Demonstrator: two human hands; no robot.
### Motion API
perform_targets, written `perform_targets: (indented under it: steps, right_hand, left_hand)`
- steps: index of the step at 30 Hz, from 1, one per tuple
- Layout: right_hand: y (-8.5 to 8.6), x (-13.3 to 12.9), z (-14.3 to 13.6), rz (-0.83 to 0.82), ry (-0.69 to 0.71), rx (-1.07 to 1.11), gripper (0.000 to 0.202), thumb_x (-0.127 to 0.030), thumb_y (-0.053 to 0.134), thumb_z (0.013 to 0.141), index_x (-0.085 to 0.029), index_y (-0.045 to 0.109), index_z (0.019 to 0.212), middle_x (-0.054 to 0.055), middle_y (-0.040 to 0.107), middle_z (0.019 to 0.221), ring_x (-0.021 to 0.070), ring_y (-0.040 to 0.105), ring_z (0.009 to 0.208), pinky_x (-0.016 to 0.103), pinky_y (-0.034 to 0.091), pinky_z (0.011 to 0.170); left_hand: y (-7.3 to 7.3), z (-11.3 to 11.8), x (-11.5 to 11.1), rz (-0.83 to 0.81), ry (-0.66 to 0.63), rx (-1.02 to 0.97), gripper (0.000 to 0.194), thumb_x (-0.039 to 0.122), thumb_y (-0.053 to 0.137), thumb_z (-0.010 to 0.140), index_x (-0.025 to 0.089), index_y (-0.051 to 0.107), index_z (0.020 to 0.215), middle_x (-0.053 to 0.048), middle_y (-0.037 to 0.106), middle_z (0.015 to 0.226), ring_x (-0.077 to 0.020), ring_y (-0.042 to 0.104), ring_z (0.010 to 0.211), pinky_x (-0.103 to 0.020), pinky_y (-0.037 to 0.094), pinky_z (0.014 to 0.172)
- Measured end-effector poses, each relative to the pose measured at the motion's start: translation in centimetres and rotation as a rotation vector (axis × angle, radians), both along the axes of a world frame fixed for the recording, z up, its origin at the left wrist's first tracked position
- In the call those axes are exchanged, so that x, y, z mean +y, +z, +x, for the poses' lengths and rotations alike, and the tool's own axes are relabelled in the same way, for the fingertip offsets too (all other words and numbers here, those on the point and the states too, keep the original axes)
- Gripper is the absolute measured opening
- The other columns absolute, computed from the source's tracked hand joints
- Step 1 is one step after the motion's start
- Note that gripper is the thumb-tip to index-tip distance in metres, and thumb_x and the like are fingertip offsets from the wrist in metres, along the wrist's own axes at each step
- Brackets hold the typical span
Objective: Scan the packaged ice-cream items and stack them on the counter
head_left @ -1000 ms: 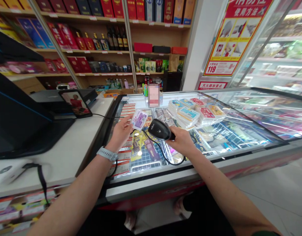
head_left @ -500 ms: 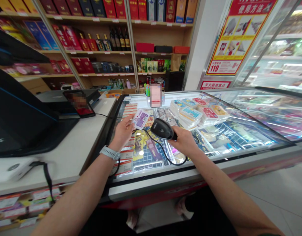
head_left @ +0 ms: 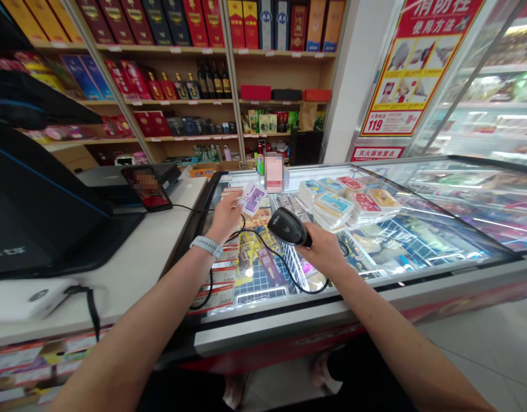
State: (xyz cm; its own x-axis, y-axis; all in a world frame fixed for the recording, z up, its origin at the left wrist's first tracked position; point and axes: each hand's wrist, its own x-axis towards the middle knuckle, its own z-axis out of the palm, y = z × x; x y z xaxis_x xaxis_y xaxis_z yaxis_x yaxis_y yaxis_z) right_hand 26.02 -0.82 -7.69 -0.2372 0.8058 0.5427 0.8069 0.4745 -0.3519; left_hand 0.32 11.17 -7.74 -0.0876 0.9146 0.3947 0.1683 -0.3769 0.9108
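Observation:
A small white and purple packet (head_left: 253, 199) is pinched between the fingers of my left hand (head_left: 227, 214), above the glass top of a freezer (head_left: 229, 328). My right hand (head_left: 325, 247) is wrapped round the handle of a black handheld scanner (head_left: 285, 227), whose head points left toward the packet without touching it. The scanner's black cable (head_left: 275, 256) loops over the glass below. To the right of the scanner, stacked flat packs (head_left: 332, 206) with blue, red and yellow labels lie on the glass.
On the left a white counter (head_left: 130, 252) carries a dark terminal (head_left: 44, 200), a propped phone (head_left: 147, 187) and a white box (head_left: 29, 297). A blurred pink sign (head_left: 274, 173) stands at the freezer's back. Shelves (head_left: 169, 50) line the wall behind.
My left hand has moved slightly right and away from me with the packet, which is now tilted more. The scanner has shifted slightly right in view. The view has also shifted a little.

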Motion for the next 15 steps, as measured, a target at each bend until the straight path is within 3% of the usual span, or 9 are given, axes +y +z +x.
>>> perform_targets:
  steps: [4,11,15]
  right_hand:
    - [-0.1,0.2,0.2,0.024,-0.026,0.016,0.018,-0.028,0.058,0.078,-0.019,0.057,0.093,0.006,0.065,0.085,0.0216,0.062,0.081,0.028,0.042,0.068]
    - [-0.2,0.3,0.3,0.026,-0.057,-0.003,0.019,-0.028,0.059,0.078,-0.02,0.056,0.096,0.006,0.066,0.088,0.0217,0.062,0.082,0.028,0.041,0.068]
    - [-0.3,0.3,0.3,0.013,-0.081,-0.019,0.018,-0.028,0.059,0.079,-0.02,0.056,0.095,0.005,0.066,0.085,0.0223,0.062,0.082,0.028,0.041,0.067]
  left_hand:
    - [0.4,1.2,1.6,0.027,-0.042,0.026,0.046,0.015,0.056,0.068,0.017,0.063,0.114,-0.008,0.07,0.106,-0.0212,0.066,0.094,-0.035,0.053,0.084]
    - [-2.4,0.4,2.1,0.034,-0.026,0.039,0.046,0.019,0.058,0.069,0.018,0.063,0.115,-0.01,0.064,0.12,-0.0215,0.064,0.099,-0.035,0.051,0.086]
    - [-3.1,-0.6,2.2,0.014,-0.018,0.029,0.045,0.021,0.06,0.069,0.019,0.064,0.114,-0.009,0.065,0.12,-0.0217,0.063,0.102,-0.035,0.051,0.087]
